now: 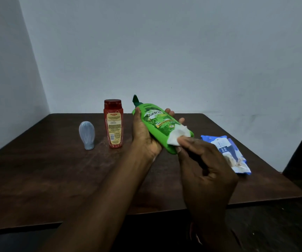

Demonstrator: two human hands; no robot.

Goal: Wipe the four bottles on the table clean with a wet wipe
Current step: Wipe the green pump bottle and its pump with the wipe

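Nearest the camera, the dark wooden table (55, 179) shows a front edge running unevenly across the lower frame, with a broad bare stretch on its left half. Above it, the right hand (206, 171) pinches a white wet wipe (178, 136) between thumb and fingertips, pressing it on the lower end of the green bottle (157, 124). The left hand (143, 135) is wrapped around that bottle from beneath, fingers showing past its far side, holding it tilted above the tabletop with its dark green cap pointing up and away. Just right of the hands, one blue wipes packet (230, 155) lies near the table's right edge. Further back on the left, one red bottle (113, 123) stands upright, and one pale blue bottle (86, 134) stands cap-down beside it, apart. Three bottles are visible. The table's far edge meets the plain wall.
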